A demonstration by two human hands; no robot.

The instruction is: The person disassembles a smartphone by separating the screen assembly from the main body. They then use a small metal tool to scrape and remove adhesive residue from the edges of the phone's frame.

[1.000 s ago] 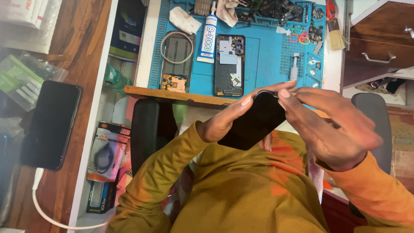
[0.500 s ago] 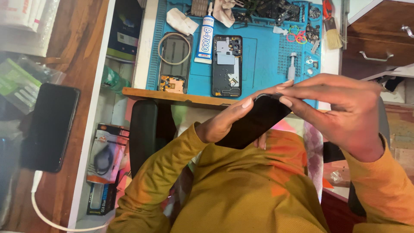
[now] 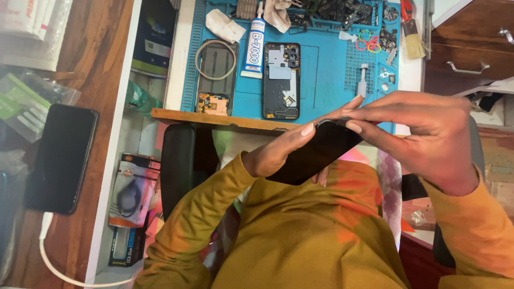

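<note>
Both hands grip black phone (image 3: 321, 152): left hand (image 3: 278, 152) cradles underneath, right hand (image 3: 423, 134) pinches top edge.

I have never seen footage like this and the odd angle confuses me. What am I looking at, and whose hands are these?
The camera sits on the person's head and looks down, so you see their own arms in mustard-yellow sleeves. The left hand cradles a dark phone panel from below, while the right hand pinches its upper end with the fingertips. Beyond them lies a blue work mat with an opened phone body, a glue tube, a second phone part with a cable loop, a small brush and loose small parts. On the wooden surface to the side rests a black phone on a white cable.
</note>
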